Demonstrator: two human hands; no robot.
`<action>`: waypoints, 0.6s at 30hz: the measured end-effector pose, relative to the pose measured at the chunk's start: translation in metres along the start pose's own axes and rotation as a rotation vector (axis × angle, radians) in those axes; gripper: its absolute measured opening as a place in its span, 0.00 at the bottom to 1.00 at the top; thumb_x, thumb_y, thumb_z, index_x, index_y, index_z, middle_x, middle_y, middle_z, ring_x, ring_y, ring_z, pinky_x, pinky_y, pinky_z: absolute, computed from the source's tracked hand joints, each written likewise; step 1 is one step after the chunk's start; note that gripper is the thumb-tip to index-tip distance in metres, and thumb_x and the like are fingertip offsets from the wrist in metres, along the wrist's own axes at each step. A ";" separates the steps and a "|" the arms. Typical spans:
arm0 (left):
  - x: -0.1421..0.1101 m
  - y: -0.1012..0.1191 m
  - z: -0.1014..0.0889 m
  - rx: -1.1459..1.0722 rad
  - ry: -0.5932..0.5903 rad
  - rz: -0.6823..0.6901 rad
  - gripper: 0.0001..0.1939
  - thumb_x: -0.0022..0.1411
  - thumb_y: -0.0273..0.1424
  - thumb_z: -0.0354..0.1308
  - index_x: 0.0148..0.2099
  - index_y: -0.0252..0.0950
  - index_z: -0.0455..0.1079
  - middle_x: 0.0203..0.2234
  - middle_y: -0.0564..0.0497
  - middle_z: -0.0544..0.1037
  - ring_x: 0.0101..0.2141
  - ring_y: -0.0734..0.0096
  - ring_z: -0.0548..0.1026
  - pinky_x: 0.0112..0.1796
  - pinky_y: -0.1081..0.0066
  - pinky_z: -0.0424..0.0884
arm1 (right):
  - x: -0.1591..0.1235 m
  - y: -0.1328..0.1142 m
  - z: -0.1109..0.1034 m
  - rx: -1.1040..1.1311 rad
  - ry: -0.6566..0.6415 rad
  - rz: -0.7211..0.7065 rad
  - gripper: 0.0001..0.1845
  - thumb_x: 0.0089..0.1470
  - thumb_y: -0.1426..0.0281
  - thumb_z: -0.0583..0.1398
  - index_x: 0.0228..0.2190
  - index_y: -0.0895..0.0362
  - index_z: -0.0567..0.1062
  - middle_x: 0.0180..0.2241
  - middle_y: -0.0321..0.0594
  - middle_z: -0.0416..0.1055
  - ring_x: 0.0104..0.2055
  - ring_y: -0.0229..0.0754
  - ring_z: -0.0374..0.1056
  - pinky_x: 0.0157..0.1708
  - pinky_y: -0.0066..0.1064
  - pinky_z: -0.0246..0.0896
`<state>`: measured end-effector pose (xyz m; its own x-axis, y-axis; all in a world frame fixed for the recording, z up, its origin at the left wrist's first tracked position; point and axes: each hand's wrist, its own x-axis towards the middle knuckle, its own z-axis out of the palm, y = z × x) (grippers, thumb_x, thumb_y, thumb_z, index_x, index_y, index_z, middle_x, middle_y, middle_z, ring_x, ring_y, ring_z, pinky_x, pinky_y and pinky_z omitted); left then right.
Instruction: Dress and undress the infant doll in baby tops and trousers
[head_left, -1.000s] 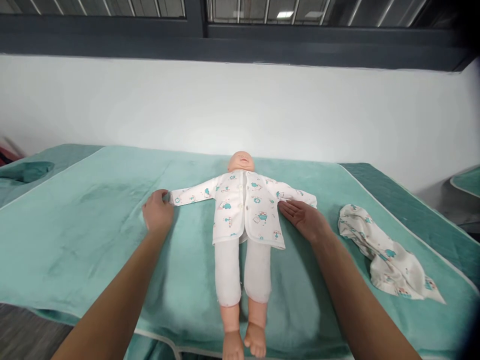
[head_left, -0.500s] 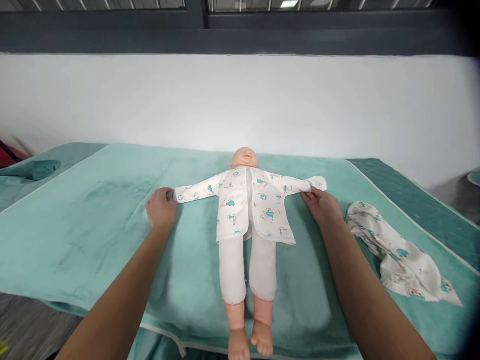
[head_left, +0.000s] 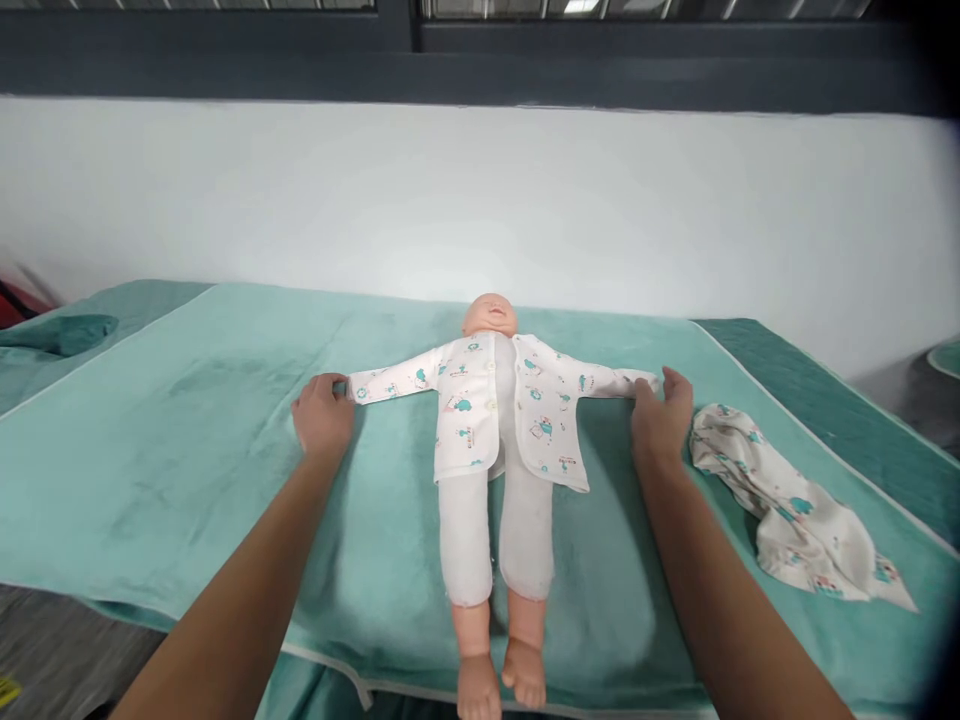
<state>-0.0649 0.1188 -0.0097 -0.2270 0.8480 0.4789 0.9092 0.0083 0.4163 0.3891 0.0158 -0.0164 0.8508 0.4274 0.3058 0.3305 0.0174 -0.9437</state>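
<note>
The doll (head_left: 526, 540) lies face up on the green cover (head_left: 217, 440), its jacket (head_left: 466, 415) open. The left hand (head_left: 322, 418) pinches one cuff; the right hand's (head_left: 661, 425) fingers stand apart at the other, seemingly keeping both sleeves outstretched.

White wall (head_left: 480, 200), dark window frame (head_left: 480, 75) (barred), grey floor (head_left: 64, 640)

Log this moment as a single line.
left hand: at one cuff | right hand: at other cuff | doll: lying face-up | jacket: front open | printed cloth: crumpled, far right
</note>
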 end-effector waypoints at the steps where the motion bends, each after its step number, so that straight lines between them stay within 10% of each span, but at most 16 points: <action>1: 0.000 -0.001 0.001 -0.008 0.003 0.000 0.17 0.58 0.22 0.49 0.47 0.37 0.73 0.44 0.44 0.78 0.47 0.57 0.74 0.45 0.61 0.66 | -0.016 -0.007 -0.006 -0.054 -0.017 -0.083 0.27 0.53 0.66 0.61 0.54 0.59 0.68 0.59 0.50 0.64 0.64 0.50 0.59 0.63 0.47 0.54; 9: -0.005 0.000 -0.002 -0.107 0.098 0.038 0.20 0.56 0.19 0.47 0.47 0.36 0.72 0.45 0.43 0.77 0.49 0.57 0.72 0.48 0.60 0.67 | -0.160 -0.029 -0.079 -0.184 -0.481 -0.140 0.15 0.61 0.58 0.57 0.42 0.55 0.74 0.39 0.42 0.75 0.39 0.44 0.71 0.41 0.36 0.66; 12: -0.036 0.018 -0.011 -0.162 0.112 0.130 0.20 0.57 0.21 0.47 0.48 0.35 0.72 0.44 0.43 0.77 0.48 0.57 0.72 0.50 0.60 0.66 | -0.176 -0.035 -0.088 -0.347 -0.473 -0.027 0.18 0.58 0.55 0.59 0.43 0.55 0.72 0.35 0.40 0.75 0.35 0.45 0.71 0.36 0.35 0.64; 18: -0.123 0.050 -0.038 -0.348 -0.221 0.050 0.17 0.58 0.27 0.50 0.48 0.37 0.73 0.49 0.45 0.76 0.51 0.57 0.72 0.55 0.58 0.66 | -0.163 -0.067 -0.060 -0.658 -0.582 0.003 0.27 0.58 0.54 0.57 0.55 0.52 0.64 0.46 0.42 0.76 0.43 0.53 0.74 0.32 0.35 0.57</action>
<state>-0.0049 -0.0049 -0.0182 -0.0706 0.9364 0.3437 0.7367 -0.1834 0.6509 0.2525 -0.1095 0.0046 0.5678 0.8229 0.0214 0.6502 -0.4324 -0.6248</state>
